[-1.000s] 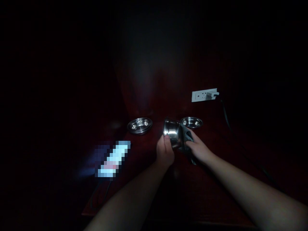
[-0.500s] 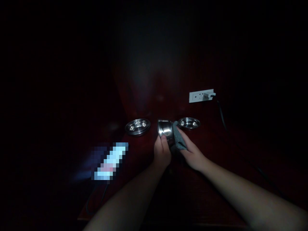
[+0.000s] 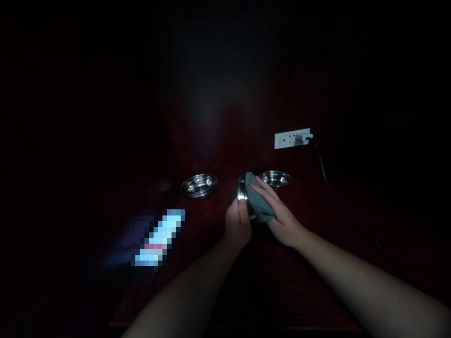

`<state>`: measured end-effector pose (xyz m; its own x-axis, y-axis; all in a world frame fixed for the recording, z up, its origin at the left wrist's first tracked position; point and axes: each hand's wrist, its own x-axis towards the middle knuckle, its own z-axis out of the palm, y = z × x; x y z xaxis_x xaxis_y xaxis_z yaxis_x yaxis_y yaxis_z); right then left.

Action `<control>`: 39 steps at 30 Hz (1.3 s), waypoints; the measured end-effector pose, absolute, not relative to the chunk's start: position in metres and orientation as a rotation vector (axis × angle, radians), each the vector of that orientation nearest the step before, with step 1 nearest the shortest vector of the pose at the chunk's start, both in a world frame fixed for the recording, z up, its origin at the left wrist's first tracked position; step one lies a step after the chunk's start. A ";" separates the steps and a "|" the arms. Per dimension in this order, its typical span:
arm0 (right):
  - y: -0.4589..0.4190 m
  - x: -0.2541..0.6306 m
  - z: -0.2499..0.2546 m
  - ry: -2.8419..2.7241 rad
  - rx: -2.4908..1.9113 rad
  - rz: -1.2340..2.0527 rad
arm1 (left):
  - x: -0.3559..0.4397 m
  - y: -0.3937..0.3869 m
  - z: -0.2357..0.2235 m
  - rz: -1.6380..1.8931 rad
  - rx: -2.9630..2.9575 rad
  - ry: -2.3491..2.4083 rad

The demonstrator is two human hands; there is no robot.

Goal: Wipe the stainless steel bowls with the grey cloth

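A shiny metal bowl is tilted on its side above the dark red table. My left hand grips it from the left and below, thumb along its side. A grey-green cloth lies against the bowl's right side, partly covering it. My right hand is pressed over the cloth with fingers stretched along it, holding it to the bowl. Behind to the left sits a stack of metal bowls. Another shallow metal bowl is behind my right hand, partly hidden by the fingers.
A lit, blurred-out screen with a cable lies at the table's left. On the back wall is a white power socket with a plug in it, and a dark cable runs down to the right. Surroundings are very dark.
My right hand and the cloth have moved up and left over the bowl's side, covering more of it. The bowl has turned, so less of its side shows. My left hand keeps its grip.
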<state>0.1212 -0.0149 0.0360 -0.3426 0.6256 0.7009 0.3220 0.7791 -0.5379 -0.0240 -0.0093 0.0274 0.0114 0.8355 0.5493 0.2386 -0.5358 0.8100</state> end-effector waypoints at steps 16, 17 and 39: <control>0.005 0.125 0.026 -1.541 -0.841 0.684 | -0.026 -0.017 0.027 1.537 1.969 1.041; 0.006 0.125 0.024 -1.514 -0.858 0.711 | -0.026 -0.017 0.027 1.551 1.978 1.041; -0.002 0.112 0.020 -1.364 -1.014 0.942 | -0.029 -0.010 0.026 1.680 1.858 1.049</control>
<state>0.1117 -0.0021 0.0200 0.0074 0.9511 0.3089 0.0485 0.3082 -0.9501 -0.0289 -0.0105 0.0259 -0.0165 0.7609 0.6487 0.2493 -0.6251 0.7396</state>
